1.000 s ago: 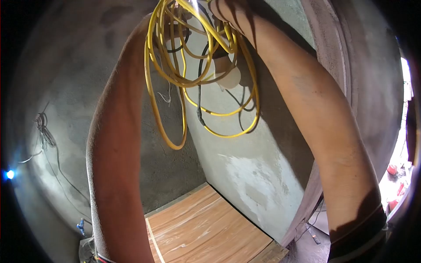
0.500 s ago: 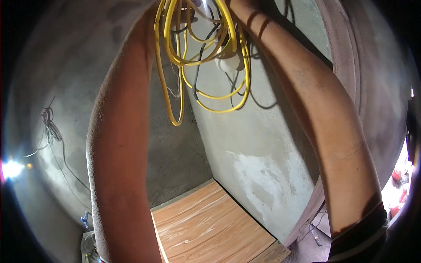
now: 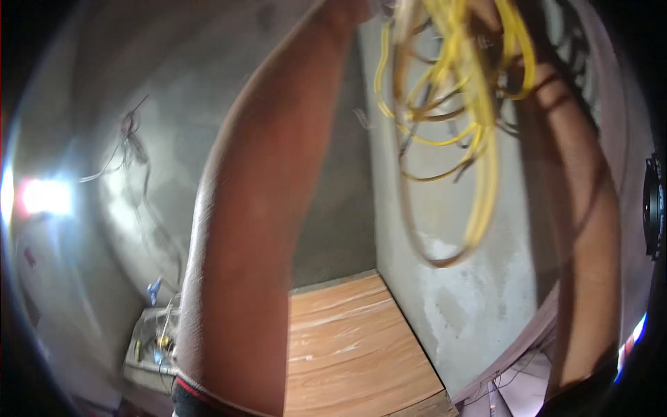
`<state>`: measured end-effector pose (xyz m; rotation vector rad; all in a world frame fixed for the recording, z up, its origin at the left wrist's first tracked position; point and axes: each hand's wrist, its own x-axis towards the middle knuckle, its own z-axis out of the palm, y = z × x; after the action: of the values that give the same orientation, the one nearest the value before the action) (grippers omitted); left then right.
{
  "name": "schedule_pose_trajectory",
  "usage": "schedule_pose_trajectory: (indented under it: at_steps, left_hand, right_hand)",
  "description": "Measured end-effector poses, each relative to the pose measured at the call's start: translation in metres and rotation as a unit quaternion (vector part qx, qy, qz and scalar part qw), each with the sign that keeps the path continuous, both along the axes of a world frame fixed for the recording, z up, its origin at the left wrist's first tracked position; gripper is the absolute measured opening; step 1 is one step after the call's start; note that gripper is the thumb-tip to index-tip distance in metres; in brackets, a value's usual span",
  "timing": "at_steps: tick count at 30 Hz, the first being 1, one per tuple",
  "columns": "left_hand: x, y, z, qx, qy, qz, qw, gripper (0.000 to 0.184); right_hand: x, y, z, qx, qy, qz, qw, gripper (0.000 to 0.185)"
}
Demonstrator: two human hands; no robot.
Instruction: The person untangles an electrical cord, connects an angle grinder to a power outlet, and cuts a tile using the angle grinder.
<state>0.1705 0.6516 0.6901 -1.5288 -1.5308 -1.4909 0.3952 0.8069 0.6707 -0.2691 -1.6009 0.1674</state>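
Note:
A loosely coiled yellow cable (image 3: 486,139) hangs at the upper right, blurred by motion, with dark lengths of wire among its loops. My right arm rises along the right side, and the right hand is mostly hidden behind the upper loops. My left arm reaches up to the top edge, left of the coil. Only a blurred bit of my left hand (image 3: 358,8) shows there, near the cable's top; its fingers cannot be made out.
Wood-patterned boards (image 3: 361,347) lie below, between grey plastered walls. Thin wires (image 3: 128,128) hang on the left wall near a bright light (image 3: 45,197). A blue tap-like fitting (image 3: 153,290) stands above a cluttered ledge (image 3: 142,372) at lower left.
The view has turned left, so walls and boards sit further right. The cable coil has swung right and its long loop hangs lower. The white bulb-like object behind it no longer shows.

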Motion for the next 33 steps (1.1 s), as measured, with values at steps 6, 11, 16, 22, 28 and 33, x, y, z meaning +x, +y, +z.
schedule_pose_trajectory:
  at_steps: [6, 11, 16, 22, 28, 33]
  left_hand:
    - [0.008, -0.003, -0.01, -0.014, -0.009, 0.019, 1.0, 0.03]
    - [0.011, -0.005, -0.014, -0.018, -0.013, 0.021, 1.0, 0.03]
    - [0.01, 0.007, -0.012, -0.016, -0.015, 0.017, 1.0, 0.03]
    - [0.005, 0.018, 0.003, -0.005, -0.029, -0.003, 1.0, 0.03]
    - [0.008, 0.02, 0.011, 0.002, -0.032, -0.013, 0.999, 0.03]
    - [0.01, 0.019, 0.022, 0.005, -0.033, -0.027, 0.999, 0.031]
  right_hand:
    - [-0.006, 0.0, -0.003, 0.016, -0.046, 0.013, 0.999, 0.03]
    - [-0.002, 0.001, -0.003, 0.021, -0.064, 0.009, 0.998, 0.029]
    - [0.001, 0.001, -0.004, 0.037, -0.067, 0.003, 0.997, 0.027]
    - [-0.003, -0.006, 0.002, 0.06, -0.07, -0.007, 0.996, 0.026]
    - [-0.003, -0.009, 0.002, 0.073, -0.079, -0.003, 0.994, 0.024]
    - [-0.001, -0.014, 0.002, 0.083, -0.085, -0.003, 0.993, 0.023]
